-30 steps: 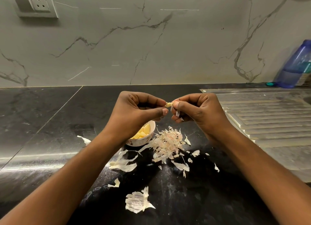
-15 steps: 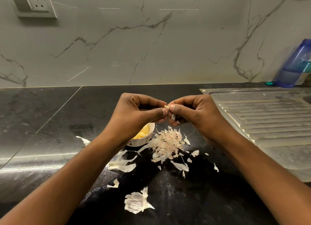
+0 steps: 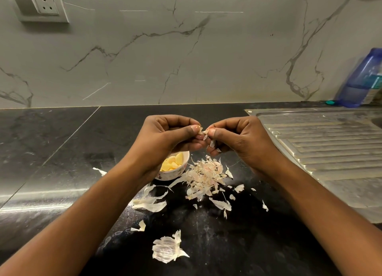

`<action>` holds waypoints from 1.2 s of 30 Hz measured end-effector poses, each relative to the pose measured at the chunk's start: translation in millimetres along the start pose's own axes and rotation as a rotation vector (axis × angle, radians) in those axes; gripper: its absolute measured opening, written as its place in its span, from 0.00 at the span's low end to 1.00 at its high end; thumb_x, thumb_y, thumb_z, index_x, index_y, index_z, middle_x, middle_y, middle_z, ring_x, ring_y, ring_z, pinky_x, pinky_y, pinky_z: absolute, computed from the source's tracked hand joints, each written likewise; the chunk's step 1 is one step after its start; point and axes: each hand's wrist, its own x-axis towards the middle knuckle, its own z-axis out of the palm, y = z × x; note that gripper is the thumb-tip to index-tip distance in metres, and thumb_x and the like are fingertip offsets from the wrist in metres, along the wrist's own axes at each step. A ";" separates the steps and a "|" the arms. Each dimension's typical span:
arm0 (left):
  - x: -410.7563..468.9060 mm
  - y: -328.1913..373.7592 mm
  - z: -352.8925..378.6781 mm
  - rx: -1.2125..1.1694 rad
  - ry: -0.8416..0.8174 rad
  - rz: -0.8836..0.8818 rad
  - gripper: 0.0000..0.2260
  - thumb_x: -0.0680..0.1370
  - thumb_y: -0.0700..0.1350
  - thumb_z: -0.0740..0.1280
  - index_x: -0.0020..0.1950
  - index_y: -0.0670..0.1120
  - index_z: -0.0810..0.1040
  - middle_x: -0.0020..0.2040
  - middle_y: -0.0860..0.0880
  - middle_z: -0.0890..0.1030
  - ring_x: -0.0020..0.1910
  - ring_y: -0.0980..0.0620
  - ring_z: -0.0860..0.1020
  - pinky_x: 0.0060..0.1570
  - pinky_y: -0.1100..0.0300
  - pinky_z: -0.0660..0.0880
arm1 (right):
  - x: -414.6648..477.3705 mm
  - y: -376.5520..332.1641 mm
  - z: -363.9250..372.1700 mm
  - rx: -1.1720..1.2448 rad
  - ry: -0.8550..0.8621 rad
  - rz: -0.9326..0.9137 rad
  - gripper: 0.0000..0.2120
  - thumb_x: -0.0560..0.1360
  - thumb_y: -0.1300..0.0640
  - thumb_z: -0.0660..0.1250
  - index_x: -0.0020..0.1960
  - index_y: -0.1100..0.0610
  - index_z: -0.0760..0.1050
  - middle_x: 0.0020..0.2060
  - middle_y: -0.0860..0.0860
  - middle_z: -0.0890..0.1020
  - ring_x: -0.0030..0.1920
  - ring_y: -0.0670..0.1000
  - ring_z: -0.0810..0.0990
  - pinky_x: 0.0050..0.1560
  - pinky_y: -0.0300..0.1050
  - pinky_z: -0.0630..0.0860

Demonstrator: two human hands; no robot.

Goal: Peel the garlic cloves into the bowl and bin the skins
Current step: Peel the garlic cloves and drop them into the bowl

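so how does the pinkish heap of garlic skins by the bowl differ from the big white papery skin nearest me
The pinkish heap of garlic skins is many shreds, the big white papery skin one broad piece. The heap lies beside the small white bowl; the big skin lies alone. Both sit on the black counter.

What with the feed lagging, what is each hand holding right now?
Left hand: grip closed, pinching the small pale garlic clove in papery skin.
Right hand: grip closed, pinching that same clove's skin.

Dim, warm indoor light. The glossy black stone counter [image 3: 62,151] carries a pale streak of glare at left. Wide-angle bending curves the edges; focus stays sharp.
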 end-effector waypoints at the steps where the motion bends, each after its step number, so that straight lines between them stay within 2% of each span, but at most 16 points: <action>1: 0.4 0.8 -0.4 -0.025 0.006 -0.012 0.07 0.77 0.35 0.71 0.55 0.37 0.84 0.46 0.37 0.87 0.43 0.45 0.88 0.43 0.59 0.85 | -0.2 -0.3 0.1 0.007 0.004 -0.002 0.04 0.80 0.62 0.72 0.52 0.60 0.86 0.40 0.56 0.88 0.39 0.54 0.88 0.43 0.49 0.87; 10: 2.5 5.1 -4.3 -0.076 0.014 -0.048 0.08 0.78 0.36 0.70 0.56 0.37 0.83 0.47 0.35 0.87 0.42 0.43 0.88 0.39 0.59 0.85 | 0.6 -2.8 -1.9 0.055 0.058 -0.006 0.05 0.80 0.65 0.71 0.49 0.62 0.86 0.39 0.60 0.87 0.37 0.57 0.86 0.40 0.47 0.85; 15: 1.2 7.0 -8.9 0.059 0.007 -0.013 0.10 0.76 0.39 0.72 0.57 0.38 0.83 0.48 0.38 0.88 0.44 0.39 0.88 0.38 0.58 0.85 | -2.1 -4.0 -6.3 -0.032 0.030 -0.022 0.03 0.77 0.62 0.77 0.50 0.62 0.87 0.40 0.57 0.88 0.40 0.56 0.88 0.42 0.47 0.85; 18: 1.9 7.3 -12.4 0.135 0.008 0.006 0.09 0.76 0.39 0.73 0.55 0.38 0.85 0.48 0.40 0.88 0.43 0.42 0.88 0.39 0.58 0.85 | -1.2 -3.7 -12.2 -0.099 -0.029 -0.008 0.06 0.75 0.62 0.79 0.52 0.60 0.87 0.42 0.54 0.89 0.43 0.53 0.89 0.44 0.45 0.85; 22: 2.5 3.5 -11.7 0.247 -0.030 0.025 0.06 0.76 0.38 0.74 0.52 0.39 0.87 0.45 0.41 0.88 0.37 0.46 0.85 0.35 0.60 0.82 | -0.1 -5.0 -19.9 -0.146 -0.113 0.019 0.11 0.78 0.69 0.73 0.57 0.59 0.86 0.47 0.52 0.90 0.49 0.53 0.90 0.50 0.49 0.86; 26: 1.8 2.1 -10.2 0.284 -0.072 0.000 0.05 0.77 0.38 0.74 0.52 0.40 0.87 0.44 0.42 0.87 0.35 0.48 0.83 0.32 0.62 0.80 | -0.7 -7.6 -22.0 -0.158 -0.138 0.016 0.14 0.80 0.73 0.65 0.58 0.60 0.85 0.48 0.53 0.90 0.49 0.54 0.90 0.46 0.48 0.85; 31: 1.4 1.6 -8.6 0.287 -0.095 -0.019 0.05 0.78 0.38 0.73 0.53 0.40 0.86 0.44 0.43 0.87 0.35 0.48 0.84 0.32 0.62 0.80 | -1.2 -9.0 -18.8 -0.049 -0.157 0.035 0.09 0.82 0.68 0.67 0.59 0.62 0.84 0.49 0.56 0.90 0.50 0.58 0.89 0.47 0.52 0.87; 36: 0.6 2.0 -7.6 0.306 -0.122 -0.019 0.06 0.78 0.38 0.73 0.54 0.40 0.86 0.45 0.42 0.88 0.37 0.47 0.85 0.33 0.61 0.82 | -1.4 -10.3 -15.9 0.038 -0.140 0.056 0.11 0.77 0.64 0.75 0.60 0.61 0.83 0.48 0.57 0.89 0.48 0.58 0.90 0.46 0.49 0.87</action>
